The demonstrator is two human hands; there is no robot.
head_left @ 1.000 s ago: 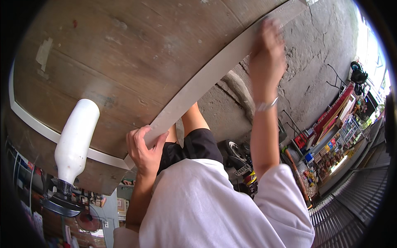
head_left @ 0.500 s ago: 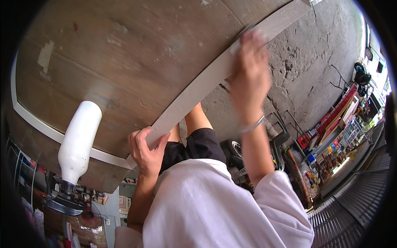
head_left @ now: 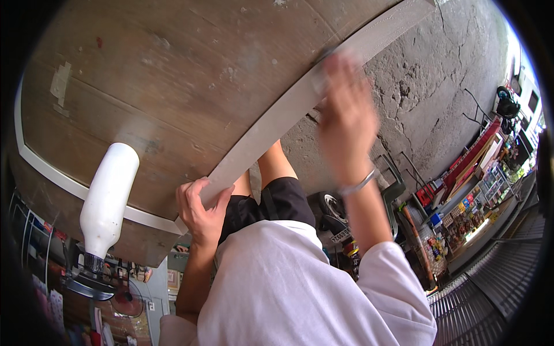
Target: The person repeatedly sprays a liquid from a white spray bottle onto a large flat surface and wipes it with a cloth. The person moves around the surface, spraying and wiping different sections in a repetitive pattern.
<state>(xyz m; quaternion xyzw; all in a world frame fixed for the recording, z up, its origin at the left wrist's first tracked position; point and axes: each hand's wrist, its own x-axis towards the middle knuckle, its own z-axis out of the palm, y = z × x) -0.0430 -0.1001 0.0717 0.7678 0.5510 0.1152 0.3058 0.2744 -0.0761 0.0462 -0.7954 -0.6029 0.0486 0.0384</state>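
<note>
A long, flat, pale grey strip [head_left: 262, 130] runs diagonally along the edge of a worn brown wooden tabletop [head_left: 173, 75]. My left hand [head_left: 199, 207] grips its near end, with the thumb on one side and the fingers on the other. Farther up the strip, my right hand [head_left: 346, 109] lies over its surface, blurred by motion. A dark edge and a pale patch show under its fingers, but what it presses there is too smeared to make out. A bracelet circles the right wrist.
A white bottle-shaped object [head_left: 109, 199] with a black ribbed neck is at the left, near a white frame strip [head_left: 57, 180]. Cracked concrete floor [head_left: 427, 86] lies beyond the strip. Shelves of goods [head_left: 461, 213] and a parked motorbike wheel [head_left: 332, 206] are to the right.
My right hand has shifted slightly down and left along the strip, still blurred. My left hand keeps its grip on the near end.
</note>
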